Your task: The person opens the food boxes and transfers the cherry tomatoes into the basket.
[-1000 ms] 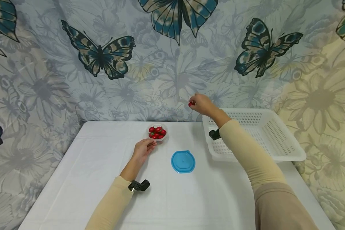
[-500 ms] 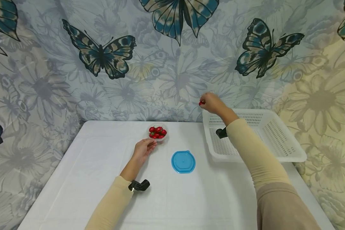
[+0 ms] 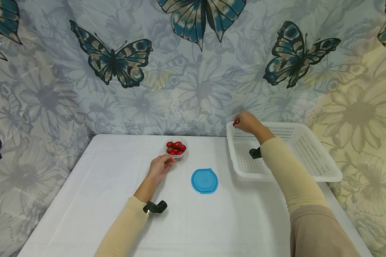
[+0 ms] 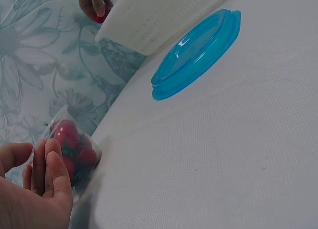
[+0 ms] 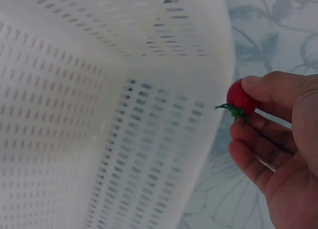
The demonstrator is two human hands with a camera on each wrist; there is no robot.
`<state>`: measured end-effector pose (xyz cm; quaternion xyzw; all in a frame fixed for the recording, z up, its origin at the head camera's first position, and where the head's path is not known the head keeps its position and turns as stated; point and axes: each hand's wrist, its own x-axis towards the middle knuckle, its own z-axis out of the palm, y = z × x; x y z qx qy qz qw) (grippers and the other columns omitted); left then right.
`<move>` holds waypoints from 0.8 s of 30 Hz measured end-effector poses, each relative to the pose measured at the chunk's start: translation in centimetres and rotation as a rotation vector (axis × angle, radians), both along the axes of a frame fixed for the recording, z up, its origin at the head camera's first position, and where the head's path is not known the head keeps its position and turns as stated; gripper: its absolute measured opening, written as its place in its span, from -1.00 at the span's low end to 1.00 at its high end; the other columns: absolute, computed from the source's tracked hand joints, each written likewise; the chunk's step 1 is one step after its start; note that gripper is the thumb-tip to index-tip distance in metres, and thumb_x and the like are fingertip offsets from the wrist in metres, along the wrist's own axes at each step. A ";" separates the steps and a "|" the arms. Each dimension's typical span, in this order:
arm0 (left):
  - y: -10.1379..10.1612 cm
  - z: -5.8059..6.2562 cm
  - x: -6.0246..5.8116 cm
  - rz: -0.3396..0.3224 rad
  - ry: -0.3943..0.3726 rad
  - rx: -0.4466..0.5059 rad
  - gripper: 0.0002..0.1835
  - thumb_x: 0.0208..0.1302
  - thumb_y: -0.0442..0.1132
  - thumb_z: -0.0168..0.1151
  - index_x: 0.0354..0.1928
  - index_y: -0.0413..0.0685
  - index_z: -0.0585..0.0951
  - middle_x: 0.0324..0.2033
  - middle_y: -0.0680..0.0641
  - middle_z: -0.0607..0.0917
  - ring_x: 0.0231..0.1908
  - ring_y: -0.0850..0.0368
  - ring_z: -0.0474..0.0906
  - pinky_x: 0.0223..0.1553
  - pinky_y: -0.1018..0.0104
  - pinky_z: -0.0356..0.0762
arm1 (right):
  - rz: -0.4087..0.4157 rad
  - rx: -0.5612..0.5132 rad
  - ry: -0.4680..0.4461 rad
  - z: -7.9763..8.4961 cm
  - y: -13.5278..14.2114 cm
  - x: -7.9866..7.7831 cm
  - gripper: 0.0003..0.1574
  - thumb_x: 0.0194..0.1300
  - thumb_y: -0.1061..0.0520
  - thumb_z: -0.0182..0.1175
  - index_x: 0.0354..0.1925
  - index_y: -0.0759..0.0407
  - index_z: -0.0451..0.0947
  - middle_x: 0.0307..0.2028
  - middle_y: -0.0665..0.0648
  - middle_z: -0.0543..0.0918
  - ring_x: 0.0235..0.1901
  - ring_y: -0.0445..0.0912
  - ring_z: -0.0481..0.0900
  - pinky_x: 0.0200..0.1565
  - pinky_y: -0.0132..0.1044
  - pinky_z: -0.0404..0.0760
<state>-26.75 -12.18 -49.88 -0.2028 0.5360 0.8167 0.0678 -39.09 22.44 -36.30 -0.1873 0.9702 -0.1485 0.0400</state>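
Note:
My left hand (image 3: 159, 169) is at the near edge of a small clear plastic tub (image 4: 92, 182). Its thumb and fingers lie on either side of the rim, holding it. Several red cherry tomatoes (image 3: 177, 146) with green stems fill the tub. My right hand (image 3: 248, 123) is raised by the back left corner of a white perforated basket (image 3: 321, 167). Between thumb and fingers it pinches one cherry tomato (image 5: 239, 99), its green calyx pointing down in the right wrist view. That tomato is just outside the basket's rim there.
A blue lid (image 3: 204, 181) lies on the white table (image 3: 83, 185) between the tub and the basket. Behind the table's far edge hangs a butterfly-patterned cloth (image 3: 193, 89). The right forearm reaches over the basket's front wall.
My right hand has moved right with the cherry tomato, from left of the basket to its back left corner, and is slightly lower. The left hand and tub have stayed put.

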 end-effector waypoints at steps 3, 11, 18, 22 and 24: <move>0.0 0.0 0.0 -0.001 0.001 -0.004 -0.89 0.37 -0.33 0.15 -0.13 -0.20 0.51 -0.49 0.09 0.70 -0.41 0.31 0.67 -0.28 0.54 0.63 | -0.024 -0.002 -0.040 -0.8 0.5 0.0 -0.69 0.28 0.25 0.16 -0.10 0.49 0.59 -0.16 0.41 0.64 -0.16 0.17 0.59 -0.09 0.01 0.62; 0.0 -0.2 -0.1 -0.004 -0.004 0.000 -0.88 0.36 -0.33 0.16 -0.12 -0.20 0.50 -0.48 0.08 0.70 -0.41 0.31 0.67 -0.28 0.53 0.64 | -0.026 0.056 -0.111 -3.8 1.2 -0.1 -0.70 0.28 0.24 0.16 -0.11 0.47 0.60 -0.21 0.36 0.68 -0.26 0.09 0.59 -0.13 -0.04 0.61; 0.0 -0.2 0.1 -0.003 -0.006 -0.008 -0.85 0.36 -0.31 0.16 -0.10 -0.20 0.50 -0.47 0.09 0.70 -0.40 0.31 0.67 -0.27 0.53 0.64 | -0.046 0.071 -0.139 -5.8 1.0 0.0 -0.88 0.15 0.30 0.17 -0.36 0.37 0.61 -0.42 0.22 0.64 -0.40 0.00 0.46 -0.26 -0.13 0.53; 0.0 -0.1 0.0 -0.001 0.001 -0.011 -0.87 0.36 -0.31 0.16 -0.12 -0.20 0.51 -0.48 0.09 0.70 -0.40 0.31 0.67 -0.28 0.53 0.63 | -0.045 0.127 -0.179 -6.6 0.7 -0.3 -0.88 0.13 0.30 0.19 -0.37 0.36 0.63 -0.40 0.23 0.68 -0.41 -0.01 0.49 -0.29 -0.16 0.56; 0.0 -0.1 0.0 -0.003 0.003 -0.012 -0.87 0.37 -0.32 0.15 -0.11 -0.20 0.51 -0.48 0.09 0.70 -0.40 0.31 0.67 -0.27 0.53 0.63 | -0.056 0.149 -0.209 -7.1 0.6 -0.4 -0.87 0.12 0.31 0.20 -0.34 0.37 0.64 -0.36 0.25 0.69 -0.39 0.00 0.51 -0.27 -0.16 0.58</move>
